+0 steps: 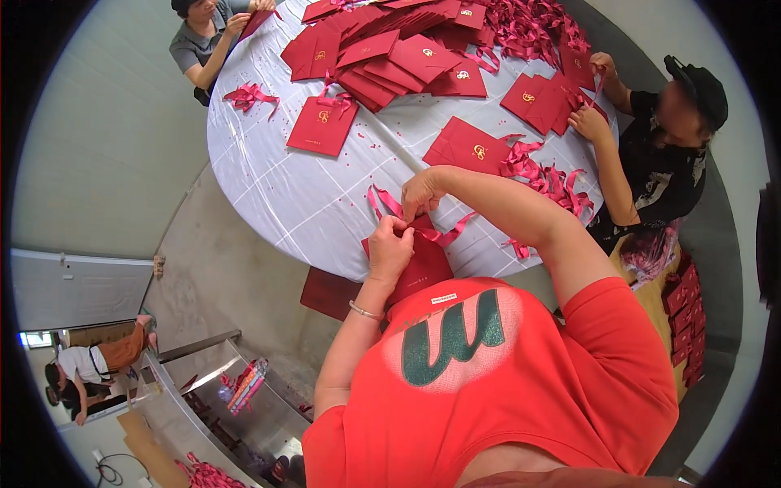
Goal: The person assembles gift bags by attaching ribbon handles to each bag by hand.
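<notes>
In the head view, the left hand (392,248) pinches narrowly at the pink satin ribbon (449,236) atop a red gift bag (425,267), by the round surface's (252,179) near edge. The right hand (421,195) bends down beside it; I can't tell whether it grips anything. Farther off, red bags (390,65) lie piled.
</notes>
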`<move>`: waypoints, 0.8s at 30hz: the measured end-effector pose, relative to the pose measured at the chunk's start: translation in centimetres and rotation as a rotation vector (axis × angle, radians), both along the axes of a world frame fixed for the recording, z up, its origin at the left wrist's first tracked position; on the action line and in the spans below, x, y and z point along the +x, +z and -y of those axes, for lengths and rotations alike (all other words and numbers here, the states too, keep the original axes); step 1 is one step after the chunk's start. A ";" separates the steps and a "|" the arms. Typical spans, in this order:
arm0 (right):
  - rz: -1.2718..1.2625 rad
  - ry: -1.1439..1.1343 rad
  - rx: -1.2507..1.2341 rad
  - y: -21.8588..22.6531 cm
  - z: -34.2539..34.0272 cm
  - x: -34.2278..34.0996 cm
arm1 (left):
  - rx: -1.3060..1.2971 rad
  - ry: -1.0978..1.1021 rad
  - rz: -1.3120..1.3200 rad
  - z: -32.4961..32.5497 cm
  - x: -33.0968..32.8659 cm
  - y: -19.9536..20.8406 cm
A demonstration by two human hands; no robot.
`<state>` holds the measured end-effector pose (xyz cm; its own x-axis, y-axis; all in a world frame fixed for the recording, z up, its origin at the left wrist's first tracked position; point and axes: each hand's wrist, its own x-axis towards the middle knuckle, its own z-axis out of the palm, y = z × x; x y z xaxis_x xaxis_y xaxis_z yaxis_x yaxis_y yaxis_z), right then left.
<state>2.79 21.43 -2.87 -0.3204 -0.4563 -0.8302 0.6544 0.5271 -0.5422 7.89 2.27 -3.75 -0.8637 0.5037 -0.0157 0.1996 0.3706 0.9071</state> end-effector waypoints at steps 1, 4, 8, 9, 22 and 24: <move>0.002 -0.001 0.000 -0.2 -0.1 0.1 | 0.024 -0.012 -0.054 0.0 0.0 -0.5; 0.044 -0.010 -0.037 -0.8 -0.7 0.1 | 0.033 -0.027 -0.115 -0.2 0.3 -0.8; 0.124 0.078 -0.066 -0.8 -0.9 -0.1 | 0.040 -0.036 -0.232 -0.5 1.1 0.2; 0.125 0.109 -0.070 -0.5 -0.7 -0.1 | 0.039 -0.035 -0.231 -0.5 1.1 0.4; -0.709 -0.291 0.245 -1.4 1.4 2.6 | -0.006 -0.104 0.054 0.1 -2.0 -2.4; -1.081 -0.381 0.327 -1.7 1.6 1.4 | -0.031 -0.100 0.205 -0.1 -2.0 -2.1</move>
<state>4.22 19.79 -4.53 -0.9944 0.0033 -0.1059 0.0856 0.6138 -0.7848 5.89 2.37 -5.81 -0.7869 0.5828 -0.2027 0.0494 0.3869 0.9208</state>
